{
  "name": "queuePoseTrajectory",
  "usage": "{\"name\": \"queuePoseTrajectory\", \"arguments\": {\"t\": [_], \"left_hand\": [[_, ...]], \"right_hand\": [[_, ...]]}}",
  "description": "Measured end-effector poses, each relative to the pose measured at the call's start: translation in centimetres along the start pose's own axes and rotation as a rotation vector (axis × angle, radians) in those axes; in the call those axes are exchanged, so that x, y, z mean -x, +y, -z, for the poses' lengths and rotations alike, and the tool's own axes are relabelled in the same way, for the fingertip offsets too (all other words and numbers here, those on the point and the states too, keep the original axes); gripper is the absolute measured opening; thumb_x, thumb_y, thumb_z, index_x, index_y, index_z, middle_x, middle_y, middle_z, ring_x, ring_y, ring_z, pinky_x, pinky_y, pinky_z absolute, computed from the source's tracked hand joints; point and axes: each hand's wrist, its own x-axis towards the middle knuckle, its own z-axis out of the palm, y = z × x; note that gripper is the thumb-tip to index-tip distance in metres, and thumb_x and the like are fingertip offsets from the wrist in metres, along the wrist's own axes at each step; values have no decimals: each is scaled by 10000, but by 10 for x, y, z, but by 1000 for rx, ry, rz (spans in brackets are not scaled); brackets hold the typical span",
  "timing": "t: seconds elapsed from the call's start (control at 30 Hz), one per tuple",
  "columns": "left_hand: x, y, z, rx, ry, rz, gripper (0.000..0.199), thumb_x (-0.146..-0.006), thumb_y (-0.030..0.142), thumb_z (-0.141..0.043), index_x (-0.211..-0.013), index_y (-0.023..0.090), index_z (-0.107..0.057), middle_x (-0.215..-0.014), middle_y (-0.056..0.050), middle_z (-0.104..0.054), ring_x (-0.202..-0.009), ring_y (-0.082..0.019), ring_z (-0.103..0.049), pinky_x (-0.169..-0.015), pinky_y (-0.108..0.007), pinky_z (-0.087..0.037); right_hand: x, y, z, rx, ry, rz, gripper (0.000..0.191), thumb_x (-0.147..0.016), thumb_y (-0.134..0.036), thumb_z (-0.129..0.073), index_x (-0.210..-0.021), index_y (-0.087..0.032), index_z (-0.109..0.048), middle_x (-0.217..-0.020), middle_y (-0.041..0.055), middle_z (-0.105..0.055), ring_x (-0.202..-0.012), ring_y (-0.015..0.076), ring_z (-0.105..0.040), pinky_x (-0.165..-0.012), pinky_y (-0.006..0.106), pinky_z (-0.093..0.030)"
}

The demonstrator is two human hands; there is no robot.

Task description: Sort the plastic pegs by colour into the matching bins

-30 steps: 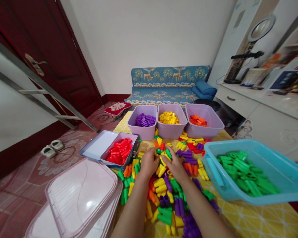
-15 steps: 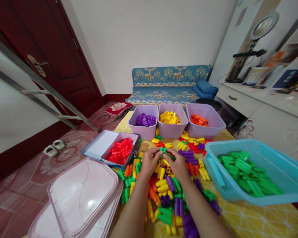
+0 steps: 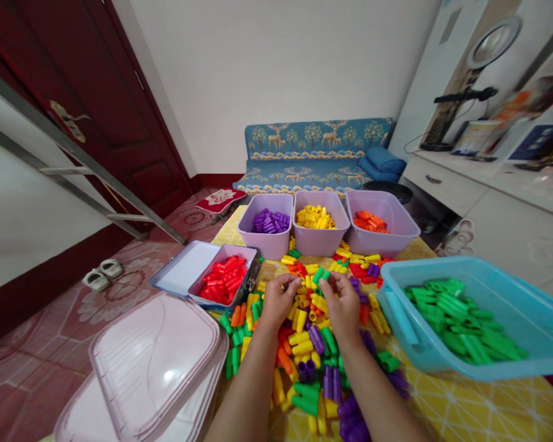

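My right hand (image 3: pixel 343 302) pinches a green plastic toy piece (image 3: pixel 321 275) shaped like two joined tubes, between thumb and fingers above the pile. To its left, apart from the green piece, is my left hand (image 3: pixel 279 299). Its thumb and fingertips are pressed together; anything between them is too small to make out. Beneath both hands lies a mixed heap of yellow pieces (image 3: pixel 300 339), purple pieces (image 3: pixel 332 383), orange pieces (image 3: pixel 284 361) and more green ones.
At the back stand lilac bins with purple (image 3: pixel 265 245), yellow (image 3: pixel 320 241) and orange (image 3: pixel 399 242) pieces. A blue tub (image 3: pixel 461 368) of green pieces is on the right. Left are an open case (image 3: pixel 179 270) with red pieces and stacked lids (image 3: pixel 156 356).
My hands have moved apart. The green piece, earlier between both hands, has gone a little to the right with my right hand.
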Motion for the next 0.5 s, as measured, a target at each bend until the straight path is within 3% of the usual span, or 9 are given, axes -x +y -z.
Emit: {"name": "queuePoseTrajectory", "arguments": {"t": [0.1, 0.2, 0.3, 0.4, 0.5], "left_hand": [[0, -1, -1, -81, -44, -14, 224, -826, 323, -571, -861, 161, -722, -840, -42, -724, -760, -163, -635, -728, -266, -475], [0, -1, -1, -184, -80, -15, 211, -819, 312, -580, -893, 179, -727, -892, -47, -731, -807, -178, -647, -738, -276, -475], [0, -2, -2, -226, -89, -13, 216, -826, 310, -567, -897, 184, -728, -890, -44, -731, -814, -178, -651, -741, -278, -476], [0, -3, -2, -231, -97, -14, 223, -833, 312, -557, -906, 187, -727, -899, -43, -731, -821, -175, -654, -749, -275, -479], [0, -2, -1, -227, -104, -10, 225, -833, 309, -558, -913, 184, -727, -911, -45, -730, -826, -174, -653, -750, -271, -482]], "right_hand": [[-3, -3, 4, -82, 42, -45, 275, -792, -388, -613, -965, -174, -604, -899, 62, -677, -820, 193, -624, -761, 322, -492], [-8, -24, 11, -172, 59, -80, 296, -769, -384, -652, -975, -176, -614, -893, 53, -673, -791, 177, -622, -740, 310, -498], [-15, -54, 22, -384, 227, -62, 268, -753, -347, -681, -961, -196, -606, -879, 16, -660, -752, 138, -616, -749, 297, -497], [-21, -77, 37, -678, 366, 40, 182, -804, -334, -619, -943, -220, -590, -1006, 20, -652, -892, 139, -634, -861, 329, -480], [-24, -81, 46, -789, 361, 25, 230, -862, -410, -508, -980, -230, -592, -1171, 55, -623, -1067, 170, -605, -919, 359, -460]]}}
